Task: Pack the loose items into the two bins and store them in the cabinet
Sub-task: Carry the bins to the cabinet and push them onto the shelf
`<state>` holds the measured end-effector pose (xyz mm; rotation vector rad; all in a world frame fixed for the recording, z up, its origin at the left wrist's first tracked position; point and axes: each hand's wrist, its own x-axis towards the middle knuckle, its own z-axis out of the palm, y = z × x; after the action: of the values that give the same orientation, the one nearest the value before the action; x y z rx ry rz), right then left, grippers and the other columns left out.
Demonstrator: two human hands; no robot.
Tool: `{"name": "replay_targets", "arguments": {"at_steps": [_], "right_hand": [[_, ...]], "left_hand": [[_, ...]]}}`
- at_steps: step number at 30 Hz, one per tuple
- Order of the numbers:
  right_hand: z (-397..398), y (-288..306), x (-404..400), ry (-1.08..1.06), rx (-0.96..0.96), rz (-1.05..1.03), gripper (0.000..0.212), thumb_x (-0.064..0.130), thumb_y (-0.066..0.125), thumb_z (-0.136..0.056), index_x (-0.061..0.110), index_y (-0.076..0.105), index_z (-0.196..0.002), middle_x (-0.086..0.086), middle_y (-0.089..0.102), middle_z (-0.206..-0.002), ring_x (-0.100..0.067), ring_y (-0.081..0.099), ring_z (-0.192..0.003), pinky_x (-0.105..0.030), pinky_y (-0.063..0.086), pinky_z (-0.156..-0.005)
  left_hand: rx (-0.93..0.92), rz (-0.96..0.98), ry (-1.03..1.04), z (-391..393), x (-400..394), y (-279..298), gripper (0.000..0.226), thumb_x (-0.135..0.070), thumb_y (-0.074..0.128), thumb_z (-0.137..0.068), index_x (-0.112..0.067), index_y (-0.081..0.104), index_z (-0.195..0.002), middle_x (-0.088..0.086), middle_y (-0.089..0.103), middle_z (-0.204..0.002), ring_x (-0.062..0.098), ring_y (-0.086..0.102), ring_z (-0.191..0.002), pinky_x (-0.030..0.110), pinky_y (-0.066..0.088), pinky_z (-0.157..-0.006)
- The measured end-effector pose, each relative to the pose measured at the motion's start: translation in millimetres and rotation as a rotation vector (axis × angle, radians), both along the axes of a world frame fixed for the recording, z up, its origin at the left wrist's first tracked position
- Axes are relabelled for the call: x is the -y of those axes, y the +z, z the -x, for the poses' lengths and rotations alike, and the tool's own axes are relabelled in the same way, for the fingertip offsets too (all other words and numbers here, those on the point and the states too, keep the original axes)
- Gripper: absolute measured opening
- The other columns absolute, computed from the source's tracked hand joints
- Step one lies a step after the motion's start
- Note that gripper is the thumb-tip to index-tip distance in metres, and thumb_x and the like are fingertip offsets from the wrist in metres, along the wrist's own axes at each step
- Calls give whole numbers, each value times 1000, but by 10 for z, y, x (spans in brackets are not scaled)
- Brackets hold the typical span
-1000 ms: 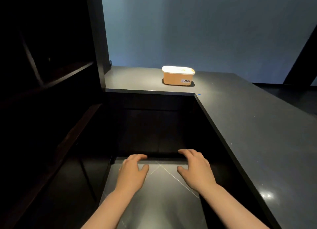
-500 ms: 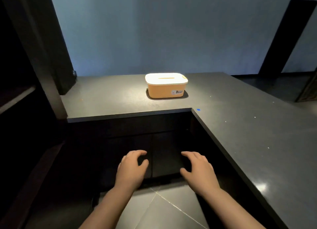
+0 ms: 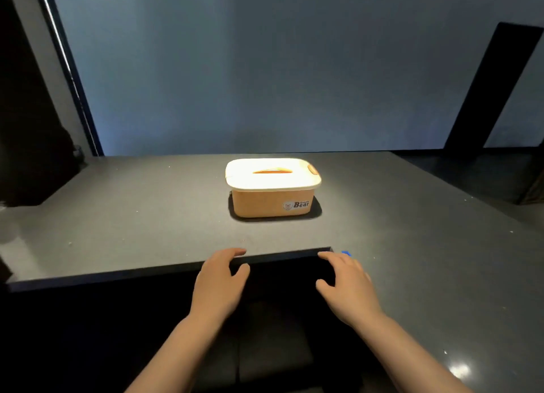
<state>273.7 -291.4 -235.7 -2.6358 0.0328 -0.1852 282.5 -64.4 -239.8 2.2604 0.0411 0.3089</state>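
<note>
An orange bin [image 3: 270,202] with a white lid and a "Bear" label stands on the dark counter [image 3: 132,216], a little beyond the counter's front edge. My left hand [image 3: 219,283] and my right hand [image 3: 348,288] hover side by side in front of that edge, palms down, fingers loosely spread and holding nothing. Both hands are short of the bin and apart from it. The bin's lid is on, so its contents are hidden.
The counter is L-shaped and runs toward me on the right [image 3: 456,275]. A small blue mark [image 3: 346,253] sits at its inner corner. Dark cabinet fronts [image 3: 265,348] lie below the edge. A dark tall unit [image 3: 29,127] stands at the left.
The view has risen from the floor and lower cabinet to the counter top, and the bin now looks nearer. Both empty hands have lifted from low down to the counter's front edge.
</note>
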Motion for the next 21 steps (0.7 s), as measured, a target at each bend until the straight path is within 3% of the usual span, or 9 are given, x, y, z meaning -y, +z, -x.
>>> {"name": "replay_targets", "arguments": {"at_steps": [6,14,21], "right_hand": [[-1001,128,-28,17,12,-20,55,25,58,-89,31,40,-142,9,41,-144,-13,34,-134,-33,31,-110],[-2491,229,-87,-63,119,-6,47,33,56,-92,28,45,-138,5,46,-141,-18,36,-130,-35,31,-105],[-3446,206,-42,-102,21,5,50,46,57,-90,32,47,-137,13,31,-153,-17,30,-136,-40,28,-108]], "left_hand": [[8,65,42,-844,57,25,35,-23,56,-91,-27,55,-126,-8,53,-130,9,47,-121,30,40,-98],[109,2,27,-2448,-213,79,35,-20,57,-89,-27,57,-123,-4,50,-131,15,42,-122,25,34,-92],[70,-91,25,-3626,-385,-2,39,-25,58,-87,-23,56,-127,3,42,-142,23,26,-134,41,29,-106]]}}
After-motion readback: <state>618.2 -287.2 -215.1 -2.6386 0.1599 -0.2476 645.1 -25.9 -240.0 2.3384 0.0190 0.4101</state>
